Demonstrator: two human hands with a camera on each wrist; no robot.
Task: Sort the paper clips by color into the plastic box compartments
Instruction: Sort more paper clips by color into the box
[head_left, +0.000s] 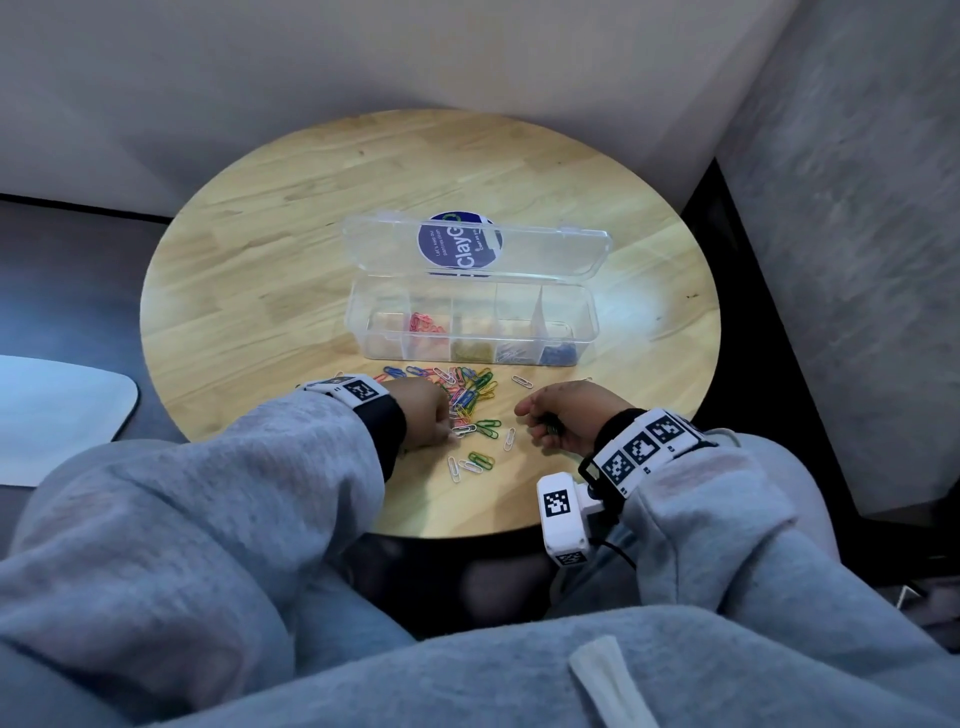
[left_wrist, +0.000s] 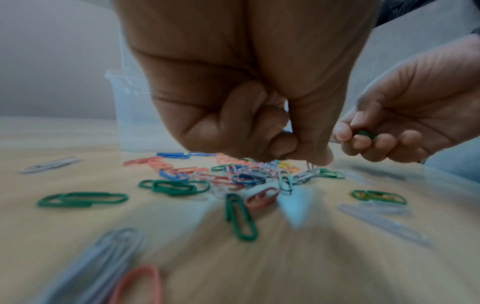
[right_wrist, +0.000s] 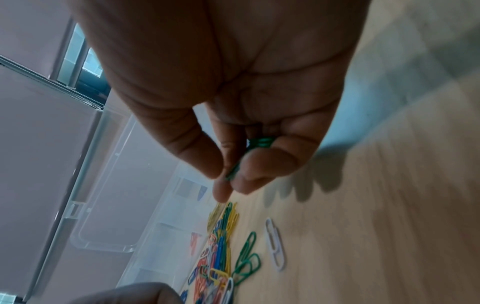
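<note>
Box open behind pile, lid tipped back so compartments stay reachable; red, yellow, white, blue already in, leftmost looks empty. Right hand curled round green clips, likely batching one colour per trip. Left hand fisted at pile edge, pinching white clip.

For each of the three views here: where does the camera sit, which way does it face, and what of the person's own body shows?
Head: worn on the head, looking forward and down at the round table and plastic box; both sleeves and hands show.
Left wrist: low, facing the clip pile; the left hand fills the top.
Right wrist: tilted, looking along the right hand, which pinches green paper clips.
Shared: the left wrist view also shows the right hand and its green clips.
</note>
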